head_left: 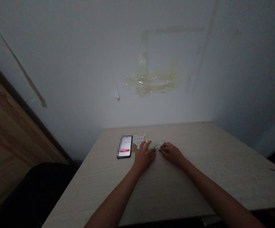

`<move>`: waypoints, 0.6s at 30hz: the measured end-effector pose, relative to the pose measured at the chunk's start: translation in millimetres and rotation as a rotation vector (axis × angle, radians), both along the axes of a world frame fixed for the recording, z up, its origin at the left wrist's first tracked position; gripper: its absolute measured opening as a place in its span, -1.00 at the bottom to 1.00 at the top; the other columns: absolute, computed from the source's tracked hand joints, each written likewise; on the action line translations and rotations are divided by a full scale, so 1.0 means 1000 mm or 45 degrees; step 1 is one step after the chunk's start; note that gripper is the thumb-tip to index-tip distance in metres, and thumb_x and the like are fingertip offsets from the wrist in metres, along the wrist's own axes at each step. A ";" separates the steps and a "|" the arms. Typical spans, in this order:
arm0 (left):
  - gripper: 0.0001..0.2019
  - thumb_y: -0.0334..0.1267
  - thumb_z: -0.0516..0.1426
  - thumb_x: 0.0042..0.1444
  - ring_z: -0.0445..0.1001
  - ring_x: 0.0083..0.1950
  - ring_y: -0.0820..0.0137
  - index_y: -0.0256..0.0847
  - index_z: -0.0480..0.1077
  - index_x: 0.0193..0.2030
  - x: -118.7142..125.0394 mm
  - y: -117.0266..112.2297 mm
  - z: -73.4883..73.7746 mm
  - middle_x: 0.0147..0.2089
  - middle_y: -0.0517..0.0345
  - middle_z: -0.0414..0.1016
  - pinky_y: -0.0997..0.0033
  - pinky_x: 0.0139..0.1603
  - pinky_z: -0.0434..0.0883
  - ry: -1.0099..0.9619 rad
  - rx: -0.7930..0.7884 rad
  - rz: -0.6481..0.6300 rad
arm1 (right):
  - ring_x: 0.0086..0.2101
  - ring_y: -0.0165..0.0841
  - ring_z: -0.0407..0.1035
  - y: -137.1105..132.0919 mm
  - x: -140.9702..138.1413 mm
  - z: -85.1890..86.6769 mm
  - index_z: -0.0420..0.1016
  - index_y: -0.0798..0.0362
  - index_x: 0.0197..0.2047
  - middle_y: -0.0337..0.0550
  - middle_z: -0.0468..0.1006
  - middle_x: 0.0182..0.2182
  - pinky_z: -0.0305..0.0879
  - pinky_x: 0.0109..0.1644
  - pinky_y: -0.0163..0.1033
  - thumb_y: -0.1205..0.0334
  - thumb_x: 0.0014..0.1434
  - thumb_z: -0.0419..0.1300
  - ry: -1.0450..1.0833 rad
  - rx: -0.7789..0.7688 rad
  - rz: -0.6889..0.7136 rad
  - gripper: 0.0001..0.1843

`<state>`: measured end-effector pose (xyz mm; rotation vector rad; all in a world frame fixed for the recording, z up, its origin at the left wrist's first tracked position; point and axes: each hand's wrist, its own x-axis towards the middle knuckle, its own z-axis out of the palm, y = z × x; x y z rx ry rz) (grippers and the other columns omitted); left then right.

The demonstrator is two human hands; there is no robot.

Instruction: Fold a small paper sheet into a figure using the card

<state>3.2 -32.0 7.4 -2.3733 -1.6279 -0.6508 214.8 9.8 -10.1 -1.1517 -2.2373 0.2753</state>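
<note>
My left hand (144, 155) lies on the table with its fingers spread, partly over a colourful printed card or booklet (139, 138). Beside that card, to its left, is a phone (125, 147) with a lit screen. My right hand (171, 153) has its fingers pinched together at the near edge of a small green-and-white printed packet or paper (160, 145). Part of this small piece is hidden under the right fingers. The fingertips of both hands are close to each other, a short gap apart.
The pale wooden table (187, 196) reaches back to a grey wall (80, 63) with peeling tape (151, 82) on it. A dark chair back (40, 186) stands at the left, next to a wooden panel (14, 123).
</note>
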 end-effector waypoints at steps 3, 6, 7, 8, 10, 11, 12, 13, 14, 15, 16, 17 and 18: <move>-0.74 -0.01 0.10 0.22 0.14 0.36 0.00 0.27 0.48 0.02 0.000 0.000 0.001 0.37 0.24 0.23 -0.58 0.28 -0.31 0.004 -0.013 -0.034 | -0.13 -0.30 0.42 0.002 0.000 -0.002 0.63 -0.05 -0.19 -0.12 0.57 -0.19 0.35 -0.01 -0.19 0.19 0.27 0.12 0.018 0.002 0.014 -0.77; -0.72 0.00 0.10 0.22 0.13 0.36 0.00 0.33 0.45 0.05 0.001 0.001 0.000 0.38 0.28 0.21 -0.58 0.28 -0.30 0.005 -0.024 -0.046 | -0.14 -0.30 0.41 0.004 0.000 -0.002 0.63 -0.05 -0.19 -0.12 0.57 -0.21 0.35 -0.01 -0.18 0.20 0.27 0.12 0.017 0.011 0.036 -0.77; -0.73 0.01 0.10 0.22 0.12 0.37 0.00 0.35 0.45 0.05 0.001 0.001 0.000 0.38 0.29 0.20 -0.59 0.27 -0.30 0.002 -0.033 -0.039 | -0.14 -0.29 0.41 0.004 0.000 -0.002 0.63 -0.05 -0.19 -0.12 0.57 -0.21 0.35 -0.01 -0.18 0.20 0.27 0.12 0.014 0.016 0.041 -0.77; -0.73 0.02 0.10 0.21 0.11 0.37 -0.01 0.37 0.44 0.05 0.001 0.002 -0.001 0.39 0.30 0.20 -0.60 0.26 -0.30 -0.002 -0.043 -0.030 | -0.15 -0.29 0.41 0.004 -0.001 -0.003 0.63 -0.05 -0.19 -0.11 0.57 -0.22 0.35 -0.01 -0.18 0.20 0.27 0.12 0.014 0.021 0.041 -0.77; -0.73 0.03 0.09 0.22 0.10 0.38 -0.03 0.39 0.44 0.04 0.002 0.002 -0.001 0.39 0.30 0.19 -0.62 0.24 -0.30 -0.012 -0.060 -0.010 | -0.14 -0.30 0.41 0.005 -0.001 -0.003 0.63 -0.05 -0.20 -0.11 0.58 -0.21 0.34 0.00 -0.18 0.21 0.27 0.12 0.013 0.028 0.031 -0.77; -0.74 0.03 0.09 0.22 0.09 0.38 -0.04 0.39 0.45 0.04 0.002 0.003 -0.002 0.39 0.30 0.19 -0.62 0.24 -0.31 -0.016 -0.066 -0.004 | -0.14 -0.30 0.41 0.005 -0.001 -0.004 0.63 -0.05 -0.20 -0.11 0.58 -0.21 0.34 0.00 -0.19 0.21 0.27 0.12 0.013 0.030 0.024 -0.77; -0.74 0.03 0.09 0.22 0.09 0.38 -0.04 0.39 0.45 0.03 0.002 0.003 -0.002 0.39 0.29 0.19 -0.62 0.24 -0.32 -0.019 -0.070 0.001 | -0.14 -0.30 0.41 0.006 -0.001 -0.004 0.63 -0.04 -0.20 -0.11 0.58 -0.21 0.34 0.00 -0.19 0.21 0.27 0.12 0.010 0.030 0.020 -0.77; -0.74 0.03 0.08 0.23 0.09 0.38 -0.04 0.38 0.45 0.03 0.002 0.003 -0.002 0.38 0.29 0.20 -0.62 0.24 -0.33 -0.021 -0.073 0.005 | -0.14 -0.30 0.41 0.006 -0.001 -0.005 0.63 -0.04 -0.20 -0.11 0.58 -0.21 0.34 0.00 -0.19 0.22 0.26 0.12 0.007 0.028 0.018 -0.77; -0.74 0.03 0.08 0.23 0.09 0.38 -0.03 0.38 0.46 0.02 0.002 0.003 -0.002 0.38 0.28 0.20 -0.62 0.24 -0.34 -0.022 -0.074 0.009 | -0.14 -0.30 0.41 0.006 -0.001 -0.005 0.63 -0.03 -0.20 -0.11 0.58 -0.20 0.34 0.00 -0.19 0.22 0.26 0.12 0.004 0.025 0.020 -0.78; -0.75 0.03 0.08 0.23 0.09 0.38 -0.03 0.37 0.46 0.02 0.002 0.003 -0.002 0.38 0.28 0.20 -0.62 0.24 -0.34 -0.025 -0.074 0.015 | -0.14 -0.30 0.42 0.006 -0.001 -0.004 0.63 -0.03 -0.20 -0.11 0.58 -0.20 0.34 -0.01 -0.20 0.23 0.26 0.12 0.003 0.022 0.022 -0.78; -0.75 0.03 0.08 0.23 0.09 0.38 -0.03 0.37 0.46 0.01 0.002 0.003 -0.002 0.38 0.28 0.20 -0.62 0.24 -0.35 -0.028 -0.074 0.021 | -0.14 -0.30 0.42 0.005 -0.001 -0.004 0.63 -0.02 -0.20 -0.11 0.58 -0.20 0.34 -0.01 -0.20 0.23 0.26 0.12 0.005 0.019 0.022 -0.77; -0.75 0.02 0.09 0.22 0.09 0.38 -0.03 0.37 0.46 0.01 0.002 0.003 -0.002 0.38 0.29 0.20 -0.62 0.24 -0.36 -0.031 -0.074 0.027 | -0.15 -0.31 0.42 0.005 -0.001 -0.004 0.62 -0.02 -0.20 -0.11 0.57 -0.20 0.34 -0.02 -0.20 0.23 0.26 0.12 0.007 0.016 0.018 -0.77; -0.75 0.02 0.09 0.22 0.09 0.38 -0.03 0.38 0.46 0.01 0.002 0.003 -0.002 0.38 0.29 0.20 -0.62 0.23 -0.36 -0.035 -0.076 0.031 | -0.15 -0.31 0.42 0.004 -0.001 -0.003 0.62 -0.02 -0.20 -0.11 0.57 -0.20 0.35 -0.02 -0.21 0.22 0.26 0.12 0.012 0.013 0.013 -0.77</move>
